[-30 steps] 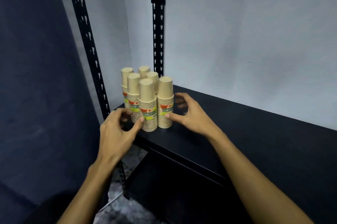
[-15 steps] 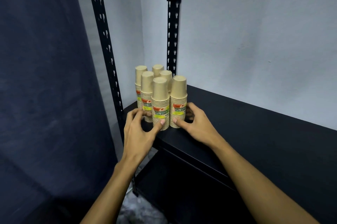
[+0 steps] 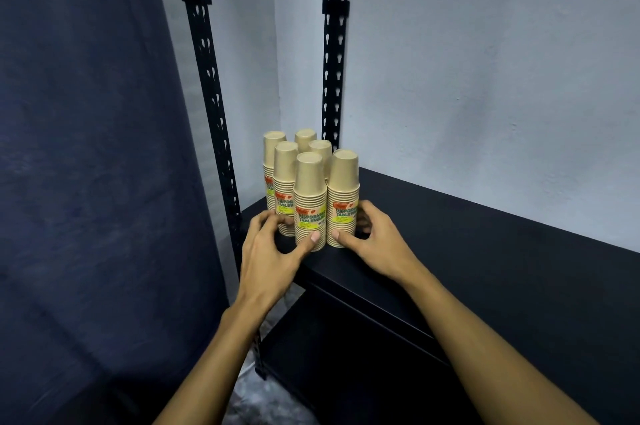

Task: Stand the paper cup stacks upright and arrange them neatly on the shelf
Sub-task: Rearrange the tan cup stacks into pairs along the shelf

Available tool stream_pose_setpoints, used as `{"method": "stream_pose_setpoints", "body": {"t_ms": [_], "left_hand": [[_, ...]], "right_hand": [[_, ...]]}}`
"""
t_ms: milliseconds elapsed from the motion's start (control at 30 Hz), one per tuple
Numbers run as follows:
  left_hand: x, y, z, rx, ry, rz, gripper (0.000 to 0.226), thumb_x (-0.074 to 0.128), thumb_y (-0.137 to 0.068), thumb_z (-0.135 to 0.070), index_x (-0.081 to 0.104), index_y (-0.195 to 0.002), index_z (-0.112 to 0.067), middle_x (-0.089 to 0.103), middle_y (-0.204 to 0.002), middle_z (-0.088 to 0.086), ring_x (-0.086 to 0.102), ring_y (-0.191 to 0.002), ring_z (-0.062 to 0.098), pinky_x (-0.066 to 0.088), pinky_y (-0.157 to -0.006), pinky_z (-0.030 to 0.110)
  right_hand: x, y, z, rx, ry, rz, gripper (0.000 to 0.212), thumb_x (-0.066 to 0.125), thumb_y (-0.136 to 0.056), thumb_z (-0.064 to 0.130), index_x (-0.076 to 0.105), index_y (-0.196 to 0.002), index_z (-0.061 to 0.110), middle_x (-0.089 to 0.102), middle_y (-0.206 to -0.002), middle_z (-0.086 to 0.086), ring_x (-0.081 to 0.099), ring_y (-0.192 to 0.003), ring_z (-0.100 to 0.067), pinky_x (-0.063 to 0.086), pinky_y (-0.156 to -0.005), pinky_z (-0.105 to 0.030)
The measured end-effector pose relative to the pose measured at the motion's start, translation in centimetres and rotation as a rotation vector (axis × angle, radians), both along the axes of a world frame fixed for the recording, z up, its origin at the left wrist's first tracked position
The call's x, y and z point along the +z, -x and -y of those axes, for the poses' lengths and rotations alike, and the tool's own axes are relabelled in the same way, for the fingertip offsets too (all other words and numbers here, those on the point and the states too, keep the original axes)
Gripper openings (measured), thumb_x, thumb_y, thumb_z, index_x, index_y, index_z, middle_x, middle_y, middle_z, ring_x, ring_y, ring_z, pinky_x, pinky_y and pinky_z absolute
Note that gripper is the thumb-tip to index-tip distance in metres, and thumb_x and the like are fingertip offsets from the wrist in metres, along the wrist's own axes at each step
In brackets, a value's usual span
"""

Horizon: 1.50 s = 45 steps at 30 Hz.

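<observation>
Where the black shelf (image 3: 485, 251) meets its left corner, six paper cup stacks (image 3: 309, 196) are stood upright, mouths down, in a tight cluster beside two slotted black posts (image 3: 334, 54). Both front stacks are touched near the base: the left hand (image 3: 268, 251) is spread, thumb against one; the right hand (image 3: 375, 241) is spread, thumb against the other

1. Paper cup stacks (image 3: 309, 182), centre of the frame: plain tan-brown kraft, finely ribbed where the rims nest.
2. Labels (image 3: 311, 215) low on the stacks: yellow-green with an orange top band and dark lettering.
3. Shelf (image 3: 485, 251), lower right: matte black.
4. Uprights (image 3: 334, 61), upper centre: black, punched with a row of keyhole slots.
5. Wall (image 3: 485, 61), upper right: pale grey-white.
6. Curtain (image 3: 86, 165), left: dark navy.
</observation>
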State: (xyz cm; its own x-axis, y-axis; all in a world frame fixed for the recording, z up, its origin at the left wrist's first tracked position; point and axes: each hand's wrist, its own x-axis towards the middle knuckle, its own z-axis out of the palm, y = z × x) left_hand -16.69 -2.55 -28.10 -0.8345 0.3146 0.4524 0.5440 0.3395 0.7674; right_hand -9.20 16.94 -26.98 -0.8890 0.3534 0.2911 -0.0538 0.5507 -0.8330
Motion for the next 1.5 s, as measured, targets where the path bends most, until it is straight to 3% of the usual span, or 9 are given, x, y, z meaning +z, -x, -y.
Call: {"method": "stream_pose_setpoints", "body": {"t_ms": [133, 267, 500, 733, 900, 967, 1233, 1333, 1500], "left_hand": [[0.3, -0.1, 0.0, 0.007, -0.013, -0.005, 0.053, 0.078, -0.075, -0.058, 0.061, -0.114, -0.026, 0.052, -0.128, -0.007, 0.055, -0.115, 0.011, 0.048, -0.097, 0.030], [1.1, -0.3, 0.1, -0.030, -0.122, 0.058, 0.073, 0.085, -0.070, -0.055, 0.045, -0.125, -0.030, 0.055, -0.129, -0.009, 0.056, -0.116, 0.007, 0.041, -0.088, 0.013], [1.5, 0.3, -0.3, -0.108, -0.174, 0.081, 0.095, 0.086, -0.070, -0.056, 0.031, -0.144, -0.032, 0.050, -0.146, -0.007, 0.054, -0.126, 0.008, 0.045, -0.103, 0.028], [1.5, 0.4, -0.2, -0.120, -0.168, 0.050, 0.092, 0.086, -0.071, -0.054, 0.032, -0.142, -0.034, 0.051, -0.141, -0.012, 0.053, -0.126, 0.006, 0.042, -0.100, 0.021], [2.2, -0.2, -0.2, -0.017, -0.191, -0.084, 0.086, 0.085, -0.074, -0.053, 0.038, -0.142, -0.028, 0.045, -0.136, -0.013, 0.046, -0.124, 0.000, 0.036, -0.099, 0.013], [2.6, -0.4, -0.3, 0.028, -0.229, -0.131, 0.079, 0.084, -0.076, -0.051, 0.043, -0.138, -0.025, 0.048, -0.131, -0.011, 0.049, -0.120, 0.000, 0.042, -0.098, 0.014], [2.3, -0.6, -1.2, -0.007, -0.223, -0.074, 0.053, 0.083, -0.078, -0.047, 0.056, -0.119, -0.026, 0.063, -0.106, -0.011, 0.061, -0.095, 0.004, 0.054, -0.083, 0.022], [2.1, -0.8, -1.1, -0.038, -0.203, -0.065, 0.043, 0.084, -0.079, -0.042, 0.059, -0.112, -0.028, 0.067, -0.099, -0.012, 0.064, -0.087, 0.002, 0.054, -0.076, 0.016], [1.8, -0.8, -1.0, -0.050, -0.206, -0.045, 0.047, 0.084, -0.079, -0.040, 0.063, -0.117, -0.022, 0.069, -0.100, -0.011, 0.063, -0.087, -0.001, 0.050, -0.072, 0.010]], "right_hand": [[0.0, -0.1, 0.1, 0.002, -0.003, 0.000, 0.052, 0.080, -0.085, 0.035, 0.056, -0.130, 0.025, 0.069, -0.123, 0.013, 0.064, -0.112, -0.002, 0.053, -0.101, -0.033], [0.1, -0.1, 0.1, 0.000, -0.004, 0.000, 0.052, 0.080, -0.085, 0.035, 0.056, -0.130, 0.024, 0.069, -0.122, 0.013, 0.064, -0.111, -0.001, 0.053, -0.101, -0.032], [0.1, -0.1, 0.2, 0.000, -0.008, -0.001, 0.052, 0.081, -0.083, 0.035, 0.055, -0.128, 0.027, 0.069, -0.120, 0.016, 0.064, -0.110, 0.001, 0.052, -0.097, -0.025], [0.0, -0.1, 0.2, -0.005, -0.011, 0.000, 0.052, 0.080, -0.084, 0.035, 0.056, -0.128, 0.027, 0.069, -0.120, 0.016, 0.064, -0.111, 0.000, 0.051, -0.096, -0.024], [-0.1, -0.1, 0.1, -0.006, -0.019, 0.005, 0.053, 0.081, -0.083, 0.036, 0.055, -0.128, 0.027, 0.068, -0.120, 0.015, 0.063, -0.111, -0.001, 0.052, -0.098, -0.027], [-0.1, 0.0, 0.1, -0.008, -0.020, 0.002, 0.054, 0.081, -0.083, 0.037, 0.055, -0.129, 0.027, 0.068, -0.120, 0.016, 0.063, -0.111, 0.000, 0.052, -0.098, -0.027], [0.2, -0.3, 0.2, -0.011, 0.006, -0.063, 0.057, 0.081, -0.084, 0.030, 0.054, -0.133, 0.023, 0.069, -0.123, 0.011, 0.065, -0.113, -0.002, 0.053, -0.097, -0.026], [0.3, -0.4, 0.3, -0.012, -0.012, -0.080, 0.059, 0.081, -0.084, 0.029, 0.053, -0.135, 0.022, 0.068, -0.124, 0.012, 0.064, -0.113, -0.001, 0.050, -0.092, -0.020], [0.3, -0.5, 0.3, -0.006, -0.011, -0.082, 0.061, 0.081, -0.084, 0.029, 0.051, -0.137, 0.022, 0.068, -0.125, 0.011, 0.064, -0.113, -0.001, 0.051, -0.092, -0.021]]}}
